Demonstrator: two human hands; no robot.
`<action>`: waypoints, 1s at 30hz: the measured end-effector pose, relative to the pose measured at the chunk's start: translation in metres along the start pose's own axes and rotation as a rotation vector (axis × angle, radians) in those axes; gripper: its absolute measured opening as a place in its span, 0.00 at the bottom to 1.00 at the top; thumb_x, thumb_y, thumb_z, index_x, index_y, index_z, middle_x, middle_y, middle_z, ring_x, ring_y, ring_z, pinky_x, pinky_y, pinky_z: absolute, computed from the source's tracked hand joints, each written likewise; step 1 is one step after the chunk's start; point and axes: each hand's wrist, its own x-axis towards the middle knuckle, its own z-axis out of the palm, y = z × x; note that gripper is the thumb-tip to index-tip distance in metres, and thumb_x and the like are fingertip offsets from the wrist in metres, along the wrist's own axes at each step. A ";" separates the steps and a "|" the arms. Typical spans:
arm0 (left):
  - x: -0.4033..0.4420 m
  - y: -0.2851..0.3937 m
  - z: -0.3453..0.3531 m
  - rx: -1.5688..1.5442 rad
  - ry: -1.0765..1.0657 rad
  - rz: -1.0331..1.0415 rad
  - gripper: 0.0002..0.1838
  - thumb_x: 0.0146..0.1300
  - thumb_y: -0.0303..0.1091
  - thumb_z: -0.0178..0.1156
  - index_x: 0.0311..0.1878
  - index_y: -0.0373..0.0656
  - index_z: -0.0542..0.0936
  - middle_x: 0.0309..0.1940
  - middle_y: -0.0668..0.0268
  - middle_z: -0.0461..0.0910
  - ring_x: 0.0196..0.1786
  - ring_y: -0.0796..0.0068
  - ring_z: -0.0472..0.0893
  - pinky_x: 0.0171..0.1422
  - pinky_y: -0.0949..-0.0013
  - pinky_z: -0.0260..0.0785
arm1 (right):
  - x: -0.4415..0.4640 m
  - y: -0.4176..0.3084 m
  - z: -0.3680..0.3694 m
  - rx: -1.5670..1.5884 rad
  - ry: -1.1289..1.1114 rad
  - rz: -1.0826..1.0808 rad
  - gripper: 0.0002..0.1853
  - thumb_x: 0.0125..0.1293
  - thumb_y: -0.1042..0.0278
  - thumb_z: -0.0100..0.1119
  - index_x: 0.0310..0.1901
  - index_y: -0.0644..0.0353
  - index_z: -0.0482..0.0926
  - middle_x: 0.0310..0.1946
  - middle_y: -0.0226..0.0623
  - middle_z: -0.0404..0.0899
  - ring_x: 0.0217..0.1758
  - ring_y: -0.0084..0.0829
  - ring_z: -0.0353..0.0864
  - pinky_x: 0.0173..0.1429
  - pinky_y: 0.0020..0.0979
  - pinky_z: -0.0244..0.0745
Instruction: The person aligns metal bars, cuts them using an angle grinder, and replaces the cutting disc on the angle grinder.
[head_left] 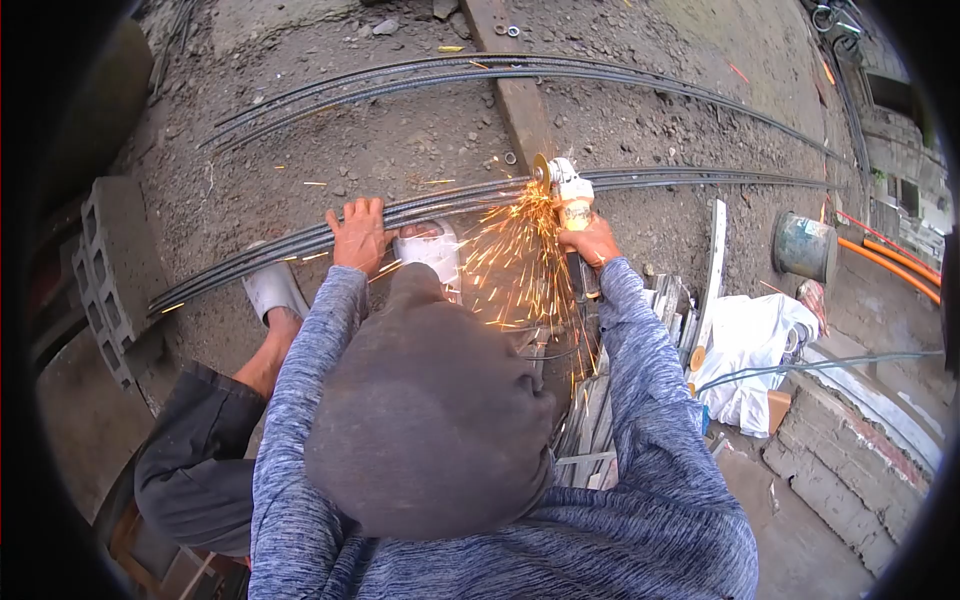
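Note:
My right hand (592, 243) is wrapped round the body of an angle grinder (572, 207). The grinder's disc (541, 172) meets a bundle of steel rebar (440, 202), and orange sparks (525, 245) spray from there toward my feet. My left hand (358, 238) grips the same bundle left of the disc, fingers over the bars. Under the bars lies a timber beam (522, 110). One sandalled foot (430, 250) is beside the bundle between my hands; another (277, 292) is further left. A dark head covering (430, 410) hides the ground nearest me.
More long rebar (420, 77) lies across the beam farther off. A hollow concrete block (110, 270) stands at the left end of the bundle. To the right are a metal bucket (805, 247), a white sack (750, 350), metal scraps (590, 420) and orange hoses (890, 262).

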 end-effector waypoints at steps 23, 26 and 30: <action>0.004 -0.006 0.024 0.069 0.120 0.005 0.12 0.70 0.29 0.48 0.55 0.46 0.72 0.50 0.59 0.75 0.59 0.56 0.74 0.71 0.26 0.49 | -0.011 -0.008 -0.001 -0.086 0.030 -0.001 0.27 0.42 0.67 0.75 0.45 0.68 0.79 0.37 0.38 0.85 0.36 0.29 0.84 0.43 0.32 0.80; 0.005 -0.005 0.024 0.063 0.114 -0.004 0.12 0.71 0.29 0.47 0.54 0.46 0.72 0.50 0.59 0.75 0.60 0.56 0.74 0.71 0.26 0.48 | -0.020 -0.016 -0.001 -0.129 0.031 0.013 0.27 0.42 0.67 0.74 0.46 0.68 0.79 0.37 0.38 0.85 0.36 0.29 0.84 0.44 0.32 0.80; 0.004 -0.006 0.027 0.040 0.167 0.002 0.11 0.70 0.29 0.47 0.54 0.46 0.73 0.49 0.59 0.75 0.60 0.56 0.74 0.71 0.26 0.47 | -0.020 -0.006 0.000 -0.109 0.028 -0.029 0.28 0.43 0.65 0.75 0.48 0.68 0.79 0.38 0.39 0.86 0.38 0.30 0.85 0.45 0.33 0.80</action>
